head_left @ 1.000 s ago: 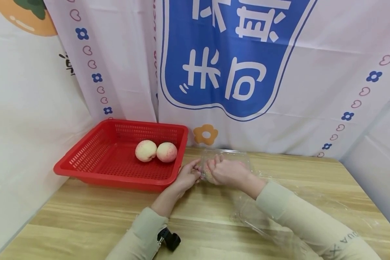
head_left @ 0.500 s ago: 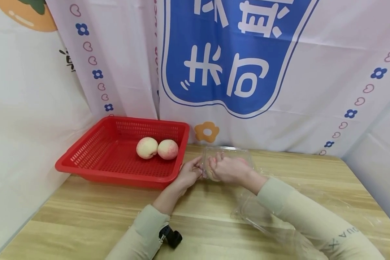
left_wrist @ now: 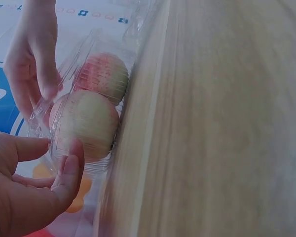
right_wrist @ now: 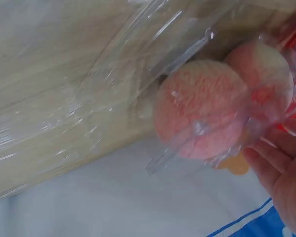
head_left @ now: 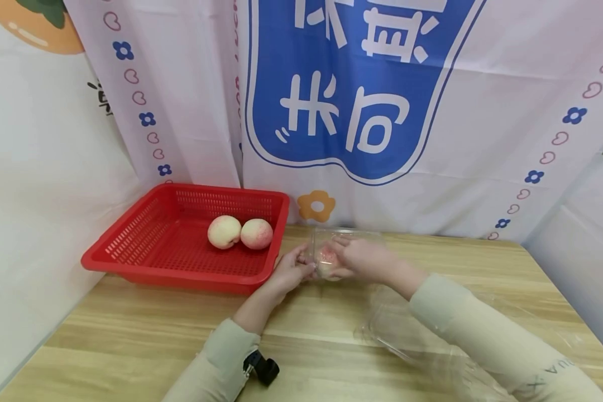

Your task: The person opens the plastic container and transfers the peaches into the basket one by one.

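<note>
At twelve o'clock, behind the bench [head_left: 130, 352], a pale cloth [head_left: 482, 167] is hanging, its blue patch [head_left: 352, 72] carrying large white characters turned sideways, the one at lower right reading 可. Down at four o'clock, the right sleeve [head_left: 497, 329] is showing the letters UA, the neighbouring marks being too blurred to read. Four peaches are showing in all: two [head_left: 224, 232] are sitting side by side in the one red basket [head_left: 181, 273], at nine o'clock from the clear box [head_left: 349, 230], and two [left_wrist: 84, 123] are resting inside that box. The boxed pair is looking round and cream, blushing pink with fine speckling, glare streaking the ribbed plastic over them. The box is standing near the bench's back edge. At eight o'clock on it, the left hand [head_left: 288, 271] is pinching its edge between thumb and fingers. At three o'clock, the right hand [head_left: 365, 259], blurring, is touching the box with loosely extended fingers. Toward five o'clock, loose clear plastic [head_left: 397, 329] is lying on the bench, partly behind the right sleeve.
</note>
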The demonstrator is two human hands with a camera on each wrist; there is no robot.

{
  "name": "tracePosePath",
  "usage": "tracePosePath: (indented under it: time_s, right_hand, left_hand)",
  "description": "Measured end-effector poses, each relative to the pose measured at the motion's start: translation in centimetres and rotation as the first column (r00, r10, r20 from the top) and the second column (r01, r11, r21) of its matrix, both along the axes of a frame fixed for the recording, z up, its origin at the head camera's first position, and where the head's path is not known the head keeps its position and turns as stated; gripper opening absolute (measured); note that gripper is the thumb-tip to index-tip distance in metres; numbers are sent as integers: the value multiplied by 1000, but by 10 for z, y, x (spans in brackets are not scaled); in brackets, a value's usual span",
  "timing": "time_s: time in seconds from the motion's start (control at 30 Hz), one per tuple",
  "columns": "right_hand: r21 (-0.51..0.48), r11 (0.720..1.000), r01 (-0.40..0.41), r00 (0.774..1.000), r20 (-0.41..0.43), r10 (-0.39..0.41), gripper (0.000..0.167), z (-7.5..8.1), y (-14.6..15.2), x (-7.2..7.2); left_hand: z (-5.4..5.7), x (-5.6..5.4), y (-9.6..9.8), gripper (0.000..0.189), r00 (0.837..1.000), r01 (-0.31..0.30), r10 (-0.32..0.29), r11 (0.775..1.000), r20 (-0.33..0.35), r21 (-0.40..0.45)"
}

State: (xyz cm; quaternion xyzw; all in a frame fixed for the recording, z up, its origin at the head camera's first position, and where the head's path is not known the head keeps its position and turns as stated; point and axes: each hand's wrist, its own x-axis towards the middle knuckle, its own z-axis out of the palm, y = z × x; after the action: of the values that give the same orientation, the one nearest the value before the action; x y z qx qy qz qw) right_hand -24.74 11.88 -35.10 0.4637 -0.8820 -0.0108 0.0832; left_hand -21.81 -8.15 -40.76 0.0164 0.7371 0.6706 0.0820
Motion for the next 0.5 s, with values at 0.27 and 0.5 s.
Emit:
tracePosePath:
  time_s: [0.27,0.5]
  right_hand:
    - [-95,992,89,980,189,-70,91,16,58,-4]
    - [-80,983,162,960,242,-139,98,7,82,-3]
  left_hand:
    - [-1,-2,3,53,1000,8,-8,999,-9,-45]
    - [-1,-6,5,50,1000,-17,16,996,-11,-87]
